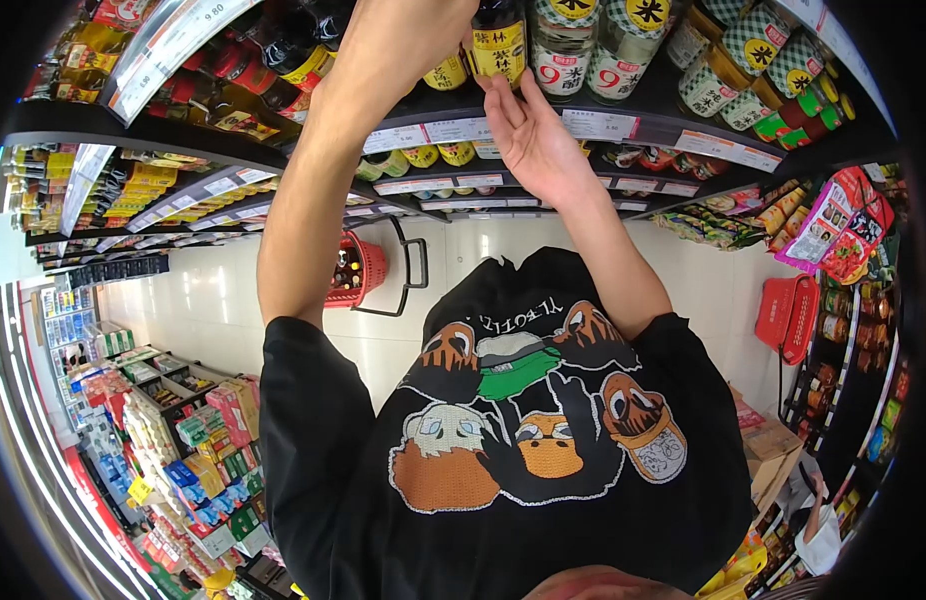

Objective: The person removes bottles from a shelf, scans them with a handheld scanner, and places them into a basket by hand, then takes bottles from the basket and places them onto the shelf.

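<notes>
My right hand is lying open, palm up, its fingertips touching the lower part of a dark bottle with a yellow label, at the front of a long black shelf. My left hand is lying beside the bottle's upper part; its fingers are running out of view, so I cannot tell whether they are gripping. Careful handling is, I judge, requiring support at base and neck, clear of neighbouring clear bottles with white labels. Below, a red plastic basket is holding several bottles.
</notes>
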`<action>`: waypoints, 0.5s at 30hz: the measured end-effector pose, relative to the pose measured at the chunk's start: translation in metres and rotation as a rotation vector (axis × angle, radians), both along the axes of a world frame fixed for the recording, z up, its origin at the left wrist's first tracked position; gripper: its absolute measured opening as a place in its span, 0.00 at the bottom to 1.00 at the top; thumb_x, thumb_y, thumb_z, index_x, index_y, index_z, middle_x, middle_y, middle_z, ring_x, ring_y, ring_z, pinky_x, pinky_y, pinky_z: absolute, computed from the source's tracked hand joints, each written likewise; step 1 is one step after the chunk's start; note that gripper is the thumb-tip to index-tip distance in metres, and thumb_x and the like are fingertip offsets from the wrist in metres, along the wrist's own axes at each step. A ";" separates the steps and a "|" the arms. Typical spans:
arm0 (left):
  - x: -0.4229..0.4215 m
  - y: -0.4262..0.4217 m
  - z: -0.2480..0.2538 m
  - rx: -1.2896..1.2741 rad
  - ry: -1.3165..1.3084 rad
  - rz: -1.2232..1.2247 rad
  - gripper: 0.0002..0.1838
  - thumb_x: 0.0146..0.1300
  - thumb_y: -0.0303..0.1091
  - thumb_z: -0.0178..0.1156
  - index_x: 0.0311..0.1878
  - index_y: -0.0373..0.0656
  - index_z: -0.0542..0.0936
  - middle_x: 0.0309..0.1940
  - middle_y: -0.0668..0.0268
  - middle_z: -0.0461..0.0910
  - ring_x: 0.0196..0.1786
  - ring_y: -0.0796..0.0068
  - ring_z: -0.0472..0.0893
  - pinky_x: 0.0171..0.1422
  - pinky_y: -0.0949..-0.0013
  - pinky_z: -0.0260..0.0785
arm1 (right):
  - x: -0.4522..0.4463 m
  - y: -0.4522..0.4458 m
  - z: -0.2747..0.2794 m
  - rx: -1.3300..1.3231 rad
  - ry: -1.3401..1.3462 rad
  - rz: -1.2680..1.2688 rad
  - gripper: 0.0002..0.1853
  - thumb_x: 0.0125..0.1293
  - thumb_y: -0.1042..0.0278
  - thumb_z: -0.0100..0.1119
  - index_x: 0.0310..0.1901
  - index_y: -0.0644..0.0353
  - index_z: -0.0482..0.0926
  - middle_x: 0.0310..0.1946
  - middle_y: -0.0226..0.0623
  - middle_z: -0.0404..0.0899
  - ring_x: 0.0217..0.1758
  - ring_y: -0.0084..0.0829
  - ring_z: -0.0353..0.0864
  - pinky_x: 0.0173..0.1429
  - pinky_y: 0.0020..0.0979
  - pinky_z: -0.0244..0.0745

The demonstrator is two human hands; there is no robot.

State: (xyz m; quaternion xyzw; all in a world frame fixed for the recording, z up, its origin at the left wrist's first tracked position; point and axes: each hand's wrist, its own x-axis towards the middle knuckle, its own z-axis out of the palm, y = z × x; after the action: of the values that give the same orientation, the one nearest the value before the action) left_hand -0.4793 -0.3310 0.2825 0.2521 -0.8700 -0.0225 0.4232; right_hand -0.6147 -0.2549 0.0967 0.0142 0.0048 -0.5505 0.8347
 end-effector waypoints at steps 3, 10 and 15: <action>0.002 -0.003 -0.005 0.058 0.000 0.026 0.18 0.76 0.31 0.58 0.56 0.21 0.74 0.34 0.40 0.83 0.28 0.54 0.86 0.36 0.56 0.76 | -0.001 -0.002 0.000 -0.003 -0.018 0.011 0.25 0.81 0.53 0.53 0.62 0.71 0.75 0.57 0.43 0.85 0.58 0.34 0.86 0.62 0.32 0.87; -0.012 0.032 0.021 0.578 0.073 0.124 0.20 0.77 0.31 0.57 0.58 0.18 0.72 0.31 0.42 0.84 0.23 0.61 0.84 0.29 0.61 0.77 | -0.003 -0.004 0.001 -0.024 -0.060 0.036 0.25 0.82 0.54 0.52 0.60 0.74 0.75 0.55 0.43 0.85 0.55 0.34 0.87 0.61 0.32 0.88; -0.013 0.028 0.017 0.545 0.071 0.126 0.22 0.78 0.31 0.57 0.60 0.17 0.70 0.27 0.45 0.83 0.21 0.61 0.84 0.26 0.62 0.77 | -0.002 -0.004 0.003 -0.018 -0.059 0.033 0.25 0.82 0.54 0.52 0.60 0.74 0.75 0.56 0.43 0.84 0.55 0.33 0.87 0.61 0.31 0.88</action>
State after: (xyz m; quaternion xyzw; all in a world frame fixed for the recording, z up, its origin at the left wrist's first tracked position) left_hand -0.4919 -0.3025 0.2996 0.4092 -0.7989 -0.2383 0.3707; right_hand -0.6169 -0.2594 0.0998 0.0231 -0.0245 -0.5359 0.8436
